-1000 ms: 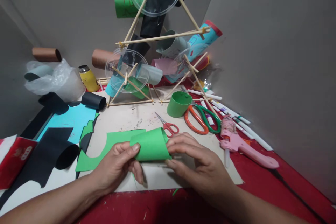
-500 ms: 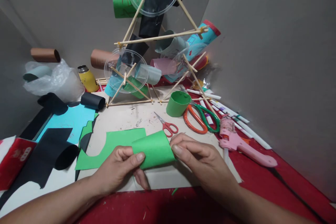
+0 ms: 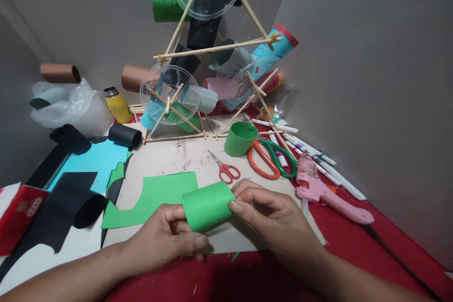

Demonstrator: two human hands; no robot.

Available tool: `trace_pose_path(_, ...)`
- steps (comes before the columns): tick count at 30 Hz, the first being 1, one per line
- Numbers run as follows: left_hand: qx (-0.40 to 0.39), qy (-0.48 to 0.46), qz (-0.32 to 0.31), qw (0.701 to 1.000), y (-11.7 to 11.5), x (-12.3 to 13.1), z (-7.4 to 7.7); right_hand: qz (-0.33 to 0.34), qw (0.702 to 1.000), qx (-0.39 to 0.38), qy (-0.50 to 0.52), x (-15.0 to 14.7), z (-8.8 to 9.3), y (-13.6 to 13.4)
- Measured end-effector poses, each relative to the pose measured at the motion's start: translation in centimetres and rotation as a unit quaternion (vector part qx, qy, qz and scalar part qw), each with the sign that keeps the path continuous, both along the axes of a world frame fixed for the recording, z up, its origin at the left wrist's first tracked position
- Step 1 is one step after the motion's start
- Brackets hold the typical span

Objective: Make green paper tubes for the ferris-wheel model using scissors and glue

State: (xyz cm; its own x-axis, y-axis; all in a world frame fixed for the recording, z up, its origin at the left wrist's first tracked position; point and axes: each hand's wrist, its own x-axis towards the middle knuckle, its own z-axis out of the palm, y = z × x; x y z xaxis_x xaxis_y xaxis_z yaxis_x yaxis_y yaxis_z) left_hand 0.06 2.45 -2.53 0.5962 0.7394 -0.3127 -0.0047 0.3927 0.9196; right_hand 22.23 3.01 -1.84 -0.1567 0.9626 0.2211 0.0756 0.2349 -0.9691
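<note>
A green paper tube [image 3: 208, 205] lies on its side between my two hands, above the front of the pale board. The fingers of my left hand [image 3: 173, 233] are at its left end, some hidden inside or behind it, with the thumb below the lower edge. My right hand [image 3: 264, 210] pinches the right end between thumb and fingers. Behind the tube, on the board, are a cut green paper sheet [image 3: 166, 193] and small red-handled scissors [image 3: 226, 171]. A second green paper tube [image 3: 240, 140] stands upright farther back.
Large scissors with orange and green handles [image 3: 272, 158] lie beside a pink glue gun [image 3: 325, 193] on the right. A stick frame [image 3: 215, 50] with clear plastic lids and paper tubes rises at the back. Black paper [image 3: 65, 203] and a yellow bottle [image 3: 118, 107] are on the left.
The green tube has shifted slightly right and down. My left thumb has moved from the tube's front to below its lower edge. My right hand keeps its pinch.
</note>
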Motion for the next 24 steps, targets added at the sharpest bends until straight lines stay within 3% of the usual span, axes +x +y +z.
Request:
trace_pose_path(5,0.047,0.061,0.001,0.997,0.19,-0.01,0.36,0.016,0.998,-0.060,0.003,-0.14,0.05,0.27)
trace_pose_path(14,-0.008,0.031,0.078,0.996,0.69,0.19,0.27,-0.024,0.998,0.051,-0.018,-0.20,-0.49,0.34)
trace_pose_path(24,0.003,0.048,0.051,0.998,0.34,0.11,0.09,0.012,0.998,0.017,-0.054,-0.09,-0.50,-0.22)
